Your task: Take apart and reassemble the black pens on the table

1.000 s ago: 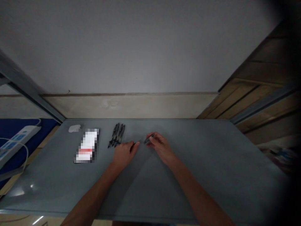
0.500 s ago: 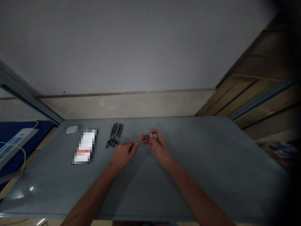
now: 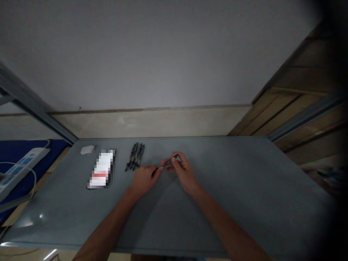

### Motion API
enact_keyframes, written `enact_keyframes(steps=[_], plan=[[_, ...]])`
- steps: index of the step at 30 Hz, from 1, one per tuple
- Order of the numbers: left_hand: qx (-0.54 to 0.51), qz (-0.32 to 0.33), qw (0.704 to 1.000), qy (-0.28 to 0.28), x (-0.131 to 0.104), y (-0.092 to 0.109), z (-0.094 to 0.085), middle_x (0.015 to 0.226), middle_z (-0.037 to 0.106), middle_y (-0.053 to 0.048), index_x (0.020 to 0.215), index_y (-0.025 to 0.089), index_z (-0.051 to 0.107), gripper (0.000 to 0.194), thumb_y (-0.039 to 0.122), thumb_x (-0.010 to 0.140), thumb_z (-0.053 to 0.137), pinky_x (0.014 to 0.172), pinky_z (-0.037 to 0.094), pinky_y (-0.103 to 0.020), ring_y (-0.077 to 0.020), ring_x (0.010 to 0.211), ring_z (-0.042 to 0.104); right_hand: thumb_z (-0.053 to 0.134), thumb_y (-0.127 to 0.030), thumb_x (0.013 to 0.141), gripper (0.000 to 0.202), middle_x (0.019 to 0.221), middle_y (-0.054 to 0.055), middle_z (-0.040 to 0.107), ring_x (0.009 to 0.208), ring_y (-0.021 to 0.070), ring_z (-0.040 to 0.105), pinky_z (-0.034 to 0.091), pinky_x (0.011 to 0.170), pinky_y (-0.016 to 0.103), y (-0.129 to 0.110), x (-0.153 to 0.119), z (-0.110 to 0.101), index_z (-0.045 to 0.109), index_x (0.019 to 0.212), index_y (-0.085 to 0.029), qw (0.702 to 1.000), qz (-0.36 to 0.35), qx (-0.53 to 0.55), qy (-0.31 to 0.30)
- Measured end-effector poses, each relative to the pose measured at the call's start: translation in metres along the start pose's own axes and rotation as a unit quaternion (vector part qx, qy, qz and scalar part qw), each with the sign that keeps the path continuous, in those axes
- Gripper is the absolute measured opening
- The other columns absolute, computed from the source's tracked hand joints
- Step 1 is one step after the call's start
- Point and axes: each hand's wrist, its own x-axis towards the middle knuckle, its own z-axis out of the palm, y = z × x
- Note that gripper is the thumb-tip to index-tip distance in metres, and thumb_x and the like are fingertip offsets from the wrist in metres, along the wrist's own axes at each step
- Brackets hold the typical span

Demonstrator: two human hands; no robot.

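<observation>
Between my two hands is a dark pen [image 3: 168,161], tilted with its right end raised. My left hand [image 3: 145,178] is closed on its left end, thumb and forefinger pinching a thin dark part. The fingers of my right hand [image 3: 182,172] are wrapped round the barrel from the other side. Fingertips of both hands nearly meet, and I cannot tell whether the pen is in one piece or in parts. Just left of my left hand, several dark pens [image 3: 135,156] lie side by side on the grey table [image 3: 231,188].
A phone [image 3: 101,169] with a blurred-out screen lies on the table's left part. Behind it sits a small white object [image 3: 87,149]. Off the table's left side is a white power strip [image 3: 23,168] with a cable on blue cloth. Metal posts rise at both back corners.
My right hand has come closer to my left, so their fingertips nearly meet round the pen. The whole view has shifted slightly; the pens and phone lie as before.
</observation>
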Motion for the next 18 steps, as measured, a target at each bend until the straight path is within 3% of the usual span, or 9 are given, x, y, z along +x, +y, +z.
enact_keyframes(steps=[18], plan=[[-0.018,0.02,1.0,-0.004,-0.0006,-0.0003,-0.0023,0.071,0.069,-0.007,0.077,0.017,0.065,0.059,0.053,0.097,0.022,0.057,0.037,-0.025,-0.0164,0.064,0.064,0.059,-0.046,0.086,0.028,0.087,0.002,0.073,0.08,0.0195,0.071,0.058,0.064,0.03,-0.0005,-0.0026,0.0009,0.044,0.1,-0.028,0.999,0.026,0.022,0.002]])
